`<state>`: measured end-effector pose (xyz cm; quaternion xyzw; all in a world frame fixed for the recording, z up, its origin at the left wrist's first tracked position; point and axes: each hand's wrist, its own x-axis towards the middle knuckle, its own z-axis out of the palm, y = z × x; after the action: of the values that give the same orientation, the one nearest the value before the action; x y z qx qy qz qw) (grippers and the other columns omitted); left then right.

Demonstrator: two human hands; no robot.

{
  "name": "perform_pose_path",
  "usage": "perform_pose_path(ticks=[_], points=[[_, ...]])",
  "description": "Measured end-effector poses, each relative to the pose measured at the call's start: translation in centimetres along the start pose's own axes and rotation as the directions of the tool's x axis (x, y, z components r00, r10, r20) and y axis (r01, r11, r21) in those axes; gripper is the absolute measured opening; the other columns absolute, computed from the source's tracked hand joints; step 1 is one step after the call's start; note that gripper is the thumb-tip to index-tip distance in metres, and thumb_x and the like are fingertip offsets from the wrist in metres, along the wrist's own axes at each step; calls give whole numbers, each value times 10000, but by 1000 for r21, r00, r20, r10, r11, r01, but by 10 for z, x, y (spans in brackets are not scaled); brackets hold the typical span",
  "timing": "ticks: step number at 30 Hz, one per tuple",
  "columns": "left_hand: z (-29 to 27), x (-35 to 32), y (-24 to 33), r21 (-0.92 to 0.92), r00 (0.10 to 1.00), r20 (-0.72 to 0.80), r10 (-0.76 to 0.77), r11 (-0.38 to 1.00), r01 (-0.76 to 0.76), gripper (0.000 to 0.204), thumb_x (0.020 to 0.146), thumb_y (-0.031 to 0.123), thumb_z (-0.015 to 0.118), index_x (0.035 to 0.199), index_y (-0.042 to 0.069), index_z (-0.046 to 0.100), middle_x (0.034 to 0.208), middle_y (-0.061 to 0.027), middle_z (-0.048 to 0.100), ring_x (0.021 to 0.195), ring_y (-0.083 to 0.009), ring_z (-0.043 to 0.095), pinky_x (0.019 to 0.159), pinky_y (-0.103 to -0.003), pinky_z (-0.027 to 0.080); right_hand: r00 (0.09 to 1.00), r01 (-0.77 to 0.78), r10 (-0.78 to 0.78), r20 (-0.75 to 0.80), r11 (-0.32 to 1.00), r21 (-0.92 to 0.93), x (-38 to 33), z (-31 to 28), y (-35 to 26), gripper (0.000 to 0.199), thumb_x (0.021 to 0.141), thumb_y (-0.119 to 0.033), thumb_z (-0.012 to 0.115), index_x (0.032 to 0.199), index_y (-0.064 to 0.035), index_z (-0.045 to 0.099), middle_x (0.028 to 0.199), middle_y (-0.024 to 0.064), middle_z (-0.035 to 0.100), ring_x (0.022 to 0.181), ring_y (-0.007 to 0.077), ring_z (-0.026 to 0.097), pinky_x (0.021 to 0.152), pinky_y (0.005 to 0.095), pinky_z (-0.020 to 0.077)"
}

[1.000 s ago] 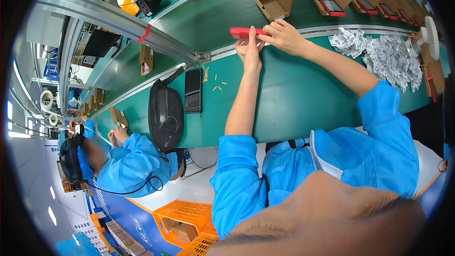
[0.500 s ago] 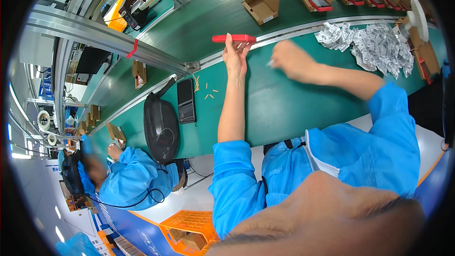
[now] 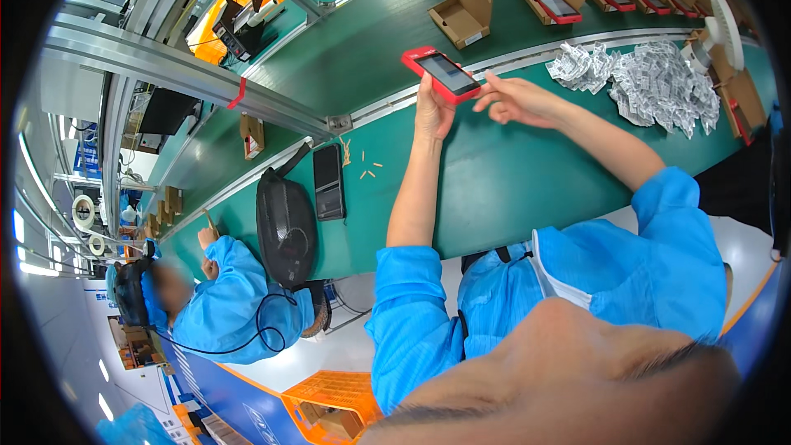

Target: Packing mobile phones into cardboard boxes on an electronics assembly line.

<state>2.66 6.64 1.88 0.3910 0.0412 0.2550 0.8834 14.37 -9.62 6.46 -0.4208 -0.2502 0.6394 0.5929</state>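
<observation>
My left hand (image 3: 435, 111) grips a red handheld device (image 3: 442, 74) with a dark frame and grey screen, lifted over the far edge of the green work table (image 3: 535, 173). Its screen faces up and is tilted. Close to the device's right end is my right hand (image 3: 521, 104), fingers apart and partly bent; whether a fingertip touches the casing I cannot tell. Nothing shows in that hand. To its right lies a heap of small white printed packets (image 3: 663, 82). Beyond the device, an open cardboard box (image 3: 461, 12) stands on the green conveyor (image 3: 371, 49).
More open boxes with red devices (image 3: 556, 7) line the conveyor at right, near a small white fan (image 3: 727, 37). A black bag (image 3: 284, 227), a dark flat case (image 3: 328, 181) and small tan sticks (image 3: 368, 171) lie at left. A co-worker in blue (image 3: 235, 301) sits farther left; a metal post (image 3: 189, 78) crosses nearby.
The red device has turned from edge-on to screen-up and moved slightly right. My right hand has come up beside it with fingers spread; the small pale thing at its fingertips no longer shows.
</observation>
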Motion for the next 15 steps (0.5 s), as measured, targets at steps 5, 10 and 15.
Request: perform_pose_path(ticks=[5,10,15], points=[[3,5,-7,72,1000,-13,-24,997,24,675,880,597,438,1323,91,369,1271,-144,482,1202,-287,457,1038,-472,333,967,249,-232,-105,947,200,50,-27,17,273,963,-288,482,965,-27,564,816,42,608,659,77,541,628,238,462],[-1,3,-5,54,991,-89,-103,993,108,754,905,576,392,1409,50,197,1333,-214,388,1223,-334,410,1045,-502,345,817,406,-413,-402,907,-107,86,-71,4,323,939,-341,518,926,-21,556,788,51,584,676,100,537,628,235,445],[4,6,-9,120,991,-60,-116,985,123,716,928,520,409,1404,25,207,1290,-220,418,1168,-332,462,1022,-501,379,778,355,-280,-562,935,26,89,-99,-2,334,928,-365,531,920,-33,567,799,53,583,684,84,531,617,232,442]])
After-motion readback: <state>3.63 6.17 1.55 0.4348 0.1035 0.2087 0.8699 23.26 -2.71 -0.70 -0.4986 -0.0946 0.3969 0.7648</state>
